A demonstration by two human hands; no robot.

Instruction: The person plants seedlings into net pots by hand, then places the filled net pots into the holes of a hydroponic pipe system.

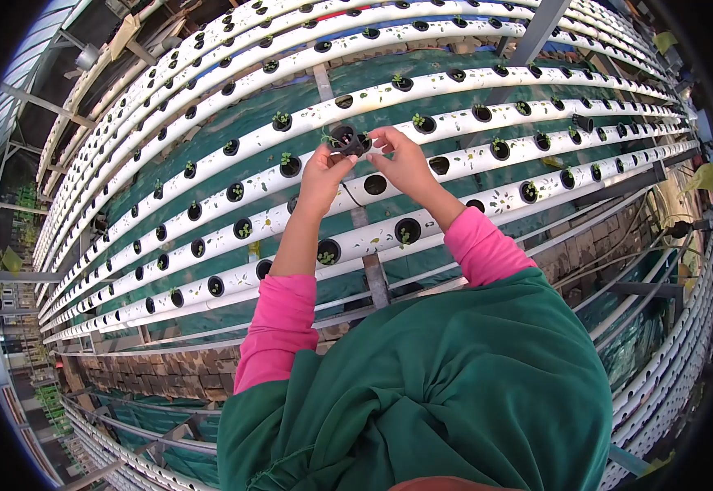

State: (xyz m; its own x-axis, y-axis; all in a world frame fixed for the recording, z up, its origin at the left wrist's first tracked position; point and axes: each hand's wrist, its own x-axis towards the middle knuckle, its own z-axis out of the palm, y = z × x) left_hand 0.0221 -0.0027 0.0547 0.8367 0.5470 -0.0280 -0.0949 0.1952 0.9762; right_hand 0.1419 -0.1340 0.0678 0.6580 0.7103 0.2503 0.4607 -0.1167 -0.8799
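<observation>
Small black plastic pot (343, 136) sits above white plastic pipe with round holes (471, 158). Left hand (320, 182) pinches it, fingers closed; right hand (402, 166) half-curled beside rim, contact unclear. Best: light rim hold, spare leaves. Mouth faces camera, leaning up-left; long axis likely mouth-to-base.

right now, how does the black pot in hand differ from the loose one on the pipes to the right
The held pot is up between the left hand and right hand, while the loose pot rests on the white pipes. The held pot's round mouth faces the camera; the loose pot lies tipped, showing its side. Both are black and out of the holes.
</observation>
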